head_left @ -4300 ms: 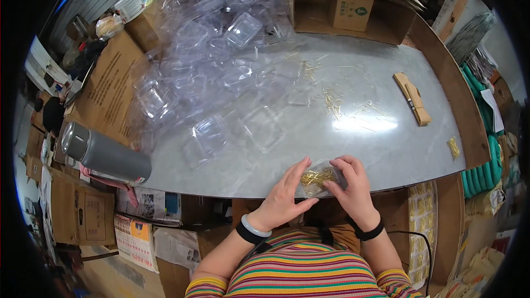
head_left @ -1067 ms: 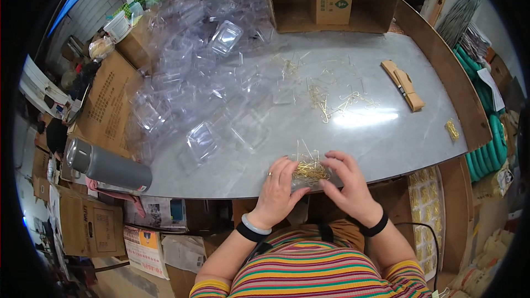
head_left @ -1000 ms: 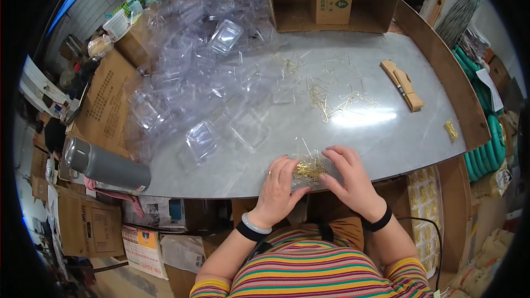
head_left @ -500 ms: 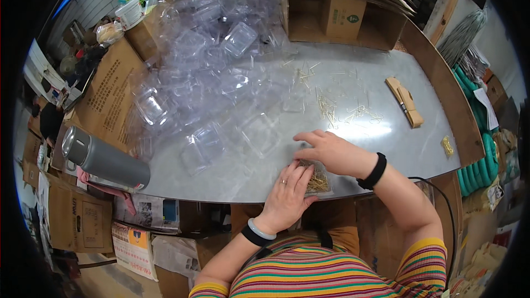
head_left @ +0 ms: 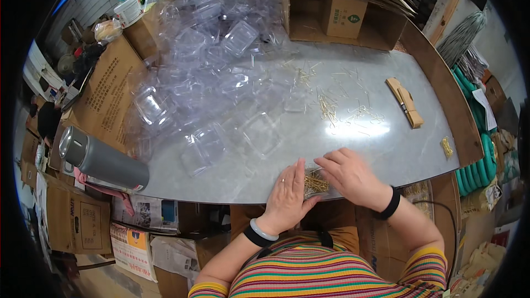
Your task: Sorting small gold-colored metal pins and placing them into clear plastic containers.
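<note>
A small clear plastic box (head_left: 316, 182) full of thin gold-coloured metal pins lies at the table's near edge. My left hand (head_left: 284, 192) holds it from the left, fingers stretched along its side and thumb round the near edge. At its right, my right hand (head_left: 349, 175) has loosely bent fingers apart, the fingertips close to the box's far right edge; whether they touch it I cannot tell. Loose gold-coloured pins (head_left: 328, 108) are scattered farther out on the grey table (head_left: 243, 179). Clear plastic boxes (head_left: 207, 142) lie to the left of them.
A large heap of clear boxes (head_left: 210, 38) covers the far left. At the left edge stands a grey bottle (head_left: 110, 159). Cardboard walls (head_left: 441, 96) border the right side, near a folded brown cardboard piece (head_left: 404, 102) and a gold-coloured bundle (head_left: 446, 147). An open carton (head_left: 309, 16) stands behind.
My right hand has moved right and nearer, from above the box to its right side. My left fingers have straightened and shifted off the pins to the box's left side.
</note>
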{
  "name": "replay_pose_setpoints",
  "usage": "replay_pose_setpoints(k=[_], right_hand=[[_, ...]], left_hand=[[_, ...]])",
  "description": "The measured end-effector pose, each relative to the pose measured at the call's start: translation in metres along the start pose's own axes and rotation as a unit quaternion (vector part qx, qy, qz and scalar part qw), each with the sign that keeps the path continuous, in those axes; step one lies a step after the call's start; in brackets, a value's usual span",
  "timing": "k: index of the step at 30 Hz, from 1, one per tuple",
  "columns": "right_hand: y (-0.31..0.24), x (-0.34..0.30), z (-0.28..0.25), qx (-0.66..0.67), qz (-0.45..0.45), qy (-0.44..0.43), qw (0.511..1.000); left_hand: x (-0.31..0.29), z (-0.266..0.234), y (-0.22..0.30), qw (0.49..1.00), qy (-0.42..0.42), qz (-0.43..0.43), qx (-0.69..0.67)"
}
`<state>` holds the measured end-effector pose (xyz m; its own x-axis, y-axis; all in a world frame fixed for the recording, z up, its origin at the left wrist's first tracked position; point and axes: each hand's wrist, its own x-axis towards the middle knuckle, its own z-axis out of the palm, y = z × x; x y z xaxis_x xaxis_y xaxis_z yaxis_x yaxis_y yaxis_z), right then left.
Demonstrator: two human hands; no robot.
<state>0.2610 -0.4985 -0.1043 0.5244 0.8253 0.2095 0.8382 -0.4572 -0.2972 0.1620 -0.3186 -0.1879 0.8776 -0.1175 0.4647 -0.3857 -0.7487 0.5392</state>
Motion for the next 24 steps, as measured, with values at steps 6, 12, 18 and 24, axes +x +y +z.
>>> replay_pose_setpoints(k=[6,12,18,24], right_hand=[[-0.014,-0.045,0.040,0.118,0.058,0.092,0.987],[-0.027,-0.028,0.051,0.078,0.166,0.237,0.954],[-0.031,-0.006,0.064,0.107,0.191,0.252,0.943],[-0.025,-0.005,0.055,0.114,0.102,0.284,0.947]], left_hand=[[0.002,-0.008,-0.002,0.999,-0.003,0.002,-0.046],[0.002,-0.010,-0.001,0.999,-0.012,0.004,-0.042],[0.000,-0.007,0.001,0.998,-0.018,-0.031,-0.043],[0.000,-0.007,-0.003,0.999,-0.021,-0.011,-0.030]])
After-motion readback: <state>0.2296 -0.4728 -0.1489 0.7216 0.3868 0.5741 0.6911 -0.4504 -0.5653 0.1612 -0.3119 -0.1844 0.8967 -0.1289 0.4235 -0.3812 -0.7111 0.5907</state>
